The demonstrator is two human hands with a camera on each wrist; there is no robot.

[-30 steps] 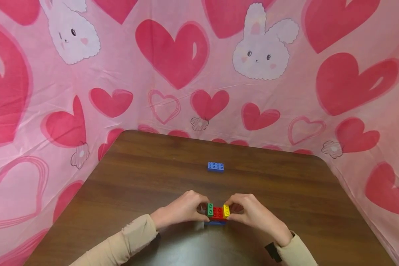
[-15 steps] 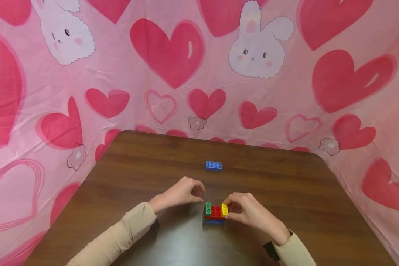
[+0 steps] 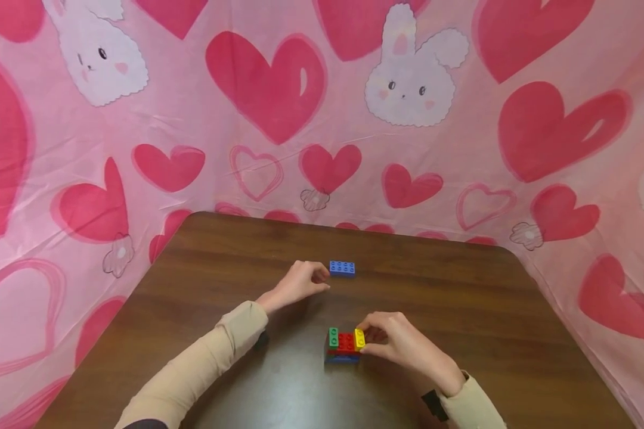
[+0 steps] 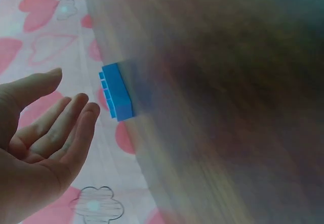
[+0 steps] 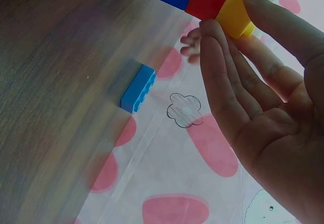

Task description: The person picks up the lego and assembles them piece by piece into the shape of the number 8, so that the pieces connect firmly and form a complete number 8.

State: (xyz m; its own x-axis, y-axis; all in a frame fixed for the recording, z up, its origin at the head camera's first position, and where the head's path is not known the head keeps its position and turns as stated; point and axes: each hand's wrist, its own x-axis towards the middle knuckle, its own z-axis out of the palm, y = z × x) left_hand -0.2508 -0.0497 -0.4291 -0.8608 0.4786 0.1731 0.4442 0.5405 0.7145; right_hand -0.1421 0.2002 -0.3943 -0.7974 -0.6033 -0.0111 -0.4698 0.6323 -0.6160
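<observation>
A loose blue building brick lies on the table beyond the stack, studs up. My left hand is just left of it, apart from it, fingers and thumb spread around air; the left wrist view shows the same gap between that hand and the brick. Nearer me stands a brick stack: blue at the bottom, a red brick above, a green brick on top at left and a yellow brick on top at right. Thumb and fingers of my right hand pinch the yellow brick.
The brown wooden table has rounded far corners. A pink cloth with hearts and rabbits hangs behind it and along both sides. My sleeves are beige.
My left hand has let go of the stack's left side and moved forward to beside the loose blue brick. The right hand has kept its pinch on the yellow brick.
</observation>
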